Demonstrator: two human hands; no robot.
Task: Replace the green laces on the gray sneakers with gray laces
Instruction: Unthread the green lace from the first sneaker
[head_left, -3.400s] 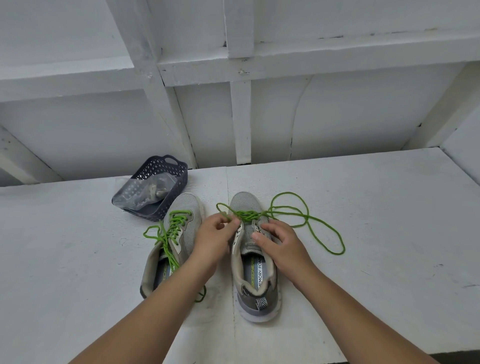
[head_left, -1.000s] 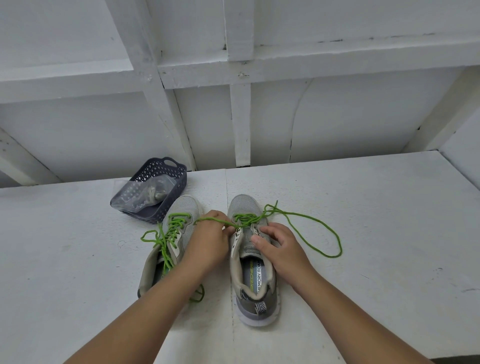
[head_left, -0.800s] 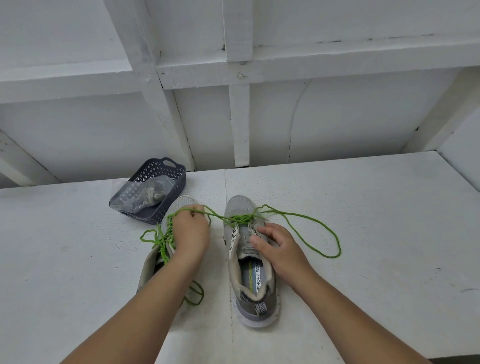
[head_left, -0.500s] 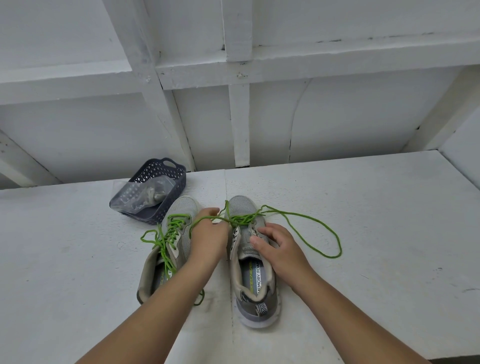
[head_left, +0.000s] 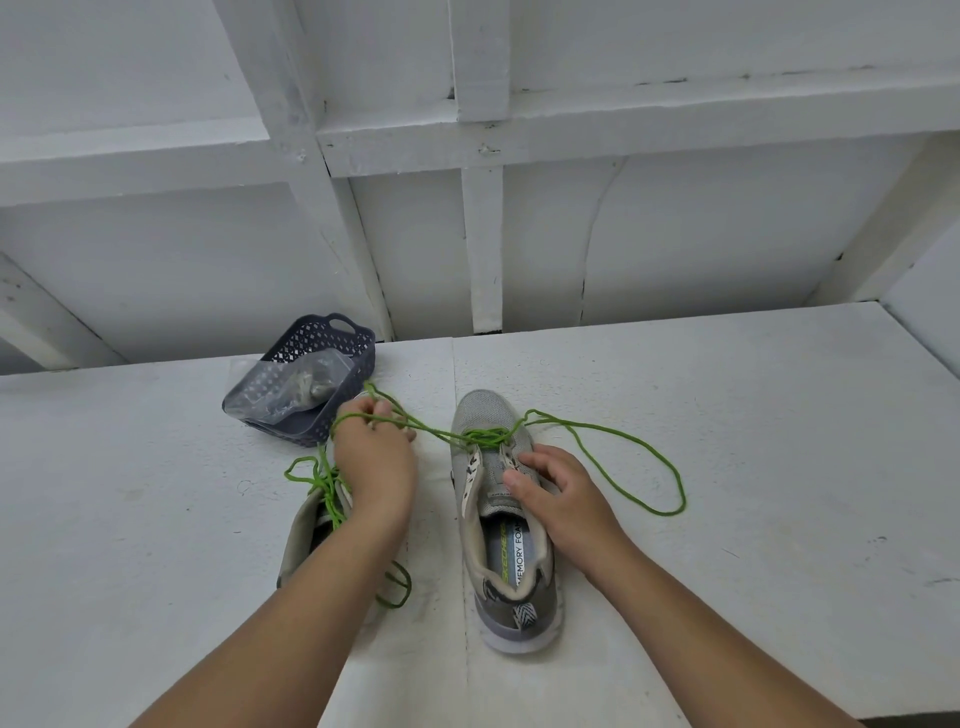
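The left hand (head_left: 375, 457) grips the green lace (head_left: 441, 431) and draws it taut leftward, across the right sneaker (head_left: 498, 519) standing toe-away on the desk (head_left: 727, 415). The right hand (head_left: 561, 499) presses on that sneaker's tongue, fingers loosely spread, steadying it.

In front of you lies a white painted tabletop (head_left: 727, 441), its surface scuffed and marked, with a seam running from the far edge toward the near edge about midway. Behind the far edge rises a white wall (head_left: 701, 244) of panels framed by white boards: one upright post (head_left: 485, 249) at the middle, a horizontal beam (head_left: 623, 132) above, and slanted braces toward both far corners. The light is soft and even.
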